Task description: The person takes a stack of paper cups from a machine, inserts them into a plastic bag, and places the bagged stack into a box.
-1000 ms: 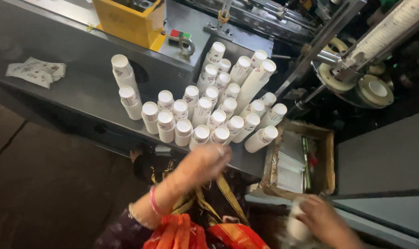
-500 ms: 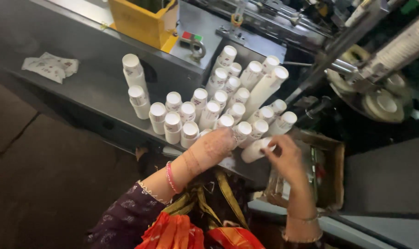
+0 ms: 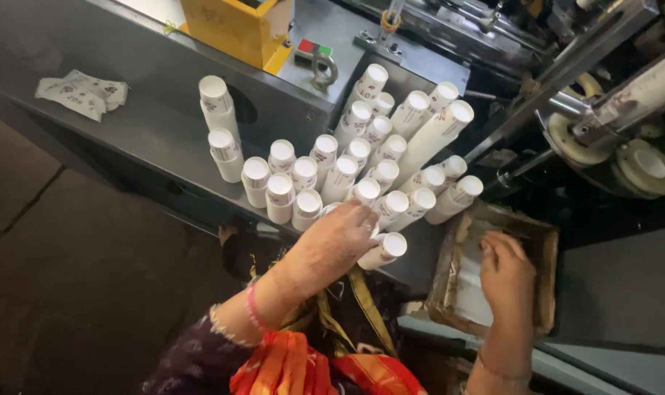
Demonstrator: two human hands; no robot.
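Note:
Several stacks of white paper cups (image 3: 339,175) stand packed together on a grey metal ledge (image 3: 149,139). My left hand (image 3: 332,241) reaches over the front row. Its fingers close on a tilted cup stack (image 3: 386,249) at the ledge's near edge. My right hand (image 3: 504,274) hovers over a worn cardboard box (image 3: 541,245) to the right, fingers loosely curled with nothing in them. A pink bangle sits on my left wrist.
A yellow box (image 3: 230,25) and a red and green button panel (image 3: 314,50) sit behind the cups. Crumpled printed paper (image 3: 80,91) lies at the ledge's left end. Machine rods and round wheels (image 3: 636,157) fill the upper right. Dark floor lies at the left.
My right hand came up to the front cup stacks, then pulled back down over the cardboard box. My left hand stayed on the front row of cups.

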